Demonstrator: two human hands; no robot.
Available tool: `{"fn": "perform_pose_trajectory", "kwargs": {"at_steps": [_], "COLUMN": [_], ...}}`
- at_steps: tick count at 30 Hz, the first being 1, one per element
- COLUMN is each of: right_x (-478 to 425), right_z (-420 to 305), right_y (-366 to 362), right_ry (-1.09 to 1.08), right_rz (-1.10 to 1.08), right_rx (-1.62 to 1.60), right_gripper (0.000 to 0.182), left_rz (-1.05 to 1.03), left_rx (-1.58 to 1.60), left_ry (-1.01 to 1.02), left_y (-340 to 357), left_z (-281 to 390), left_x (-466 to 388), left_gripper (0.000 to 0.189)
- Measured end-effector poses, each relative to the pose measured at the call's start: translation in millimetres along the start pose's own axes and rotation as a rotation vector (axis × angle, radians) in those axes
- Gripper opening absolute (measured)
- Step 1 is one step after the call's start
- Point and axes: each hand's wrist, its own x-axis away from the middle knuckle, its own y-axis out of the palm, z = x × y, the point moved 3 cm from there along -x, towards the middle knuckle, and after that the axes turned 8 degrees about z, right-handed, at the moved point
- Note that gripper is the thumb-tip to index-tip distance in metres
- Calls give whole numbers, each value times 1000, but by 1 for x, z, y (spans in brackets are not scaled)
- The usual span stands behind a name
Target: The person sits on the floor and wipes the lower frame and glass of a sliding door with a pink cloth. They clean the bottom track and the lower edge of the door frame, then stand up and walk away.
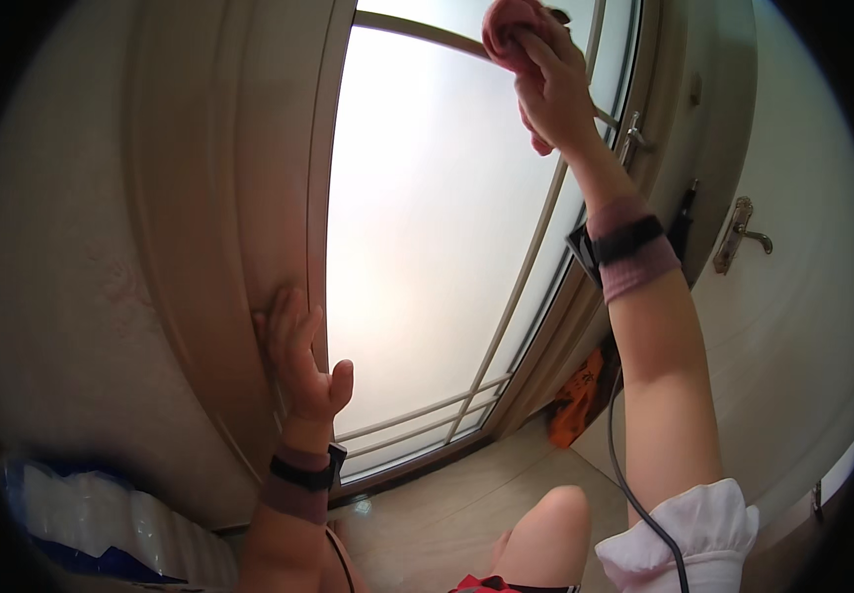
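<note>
A frosted glass door (441, 237) with thin metal bars stands before me. High on its right side, my right hand (556, 96) grips a bunched pinkish-red cloth (512, 33) against the glass or its bars; part of the cloth hangs below the palm. My left hand (304, 363) rests against the brown door frame (271, 222) at the left, its fingers apart and nothing seen in it. Both wrists wear mauve bands with black straps and small devices.
A metal handle (633, 137) sits at the glass door's right edge. Further right is a white door with an ornate lever handle (734, 237). An orange bag (582, 400) lies low beside the frame. Plastic-wrapped white rolls (115, 519) are at lower left. A black cable runs along my right arm.
</note>
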Motion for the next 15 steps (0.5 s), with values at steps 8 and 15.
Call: {"fn": "perform_pose_trajectory", "kwargs": {"at_steps": [8, 15], "right_x": [91, 247], "right_z": [-79, -214], "right_y": [0, -69], "right_ry": [127, 247], "right_rz": [31, -374], "right_rx": [-71, -303], "right_gripper": [33, 11], "left_rz": [-26, -32], "left_rx": [-95, -128], "left_ry": [25, 50], "left_y": [0, 7], "left_z": [4, 7], "left_x": [0, -1], "left_gripper": [56, 54]}}
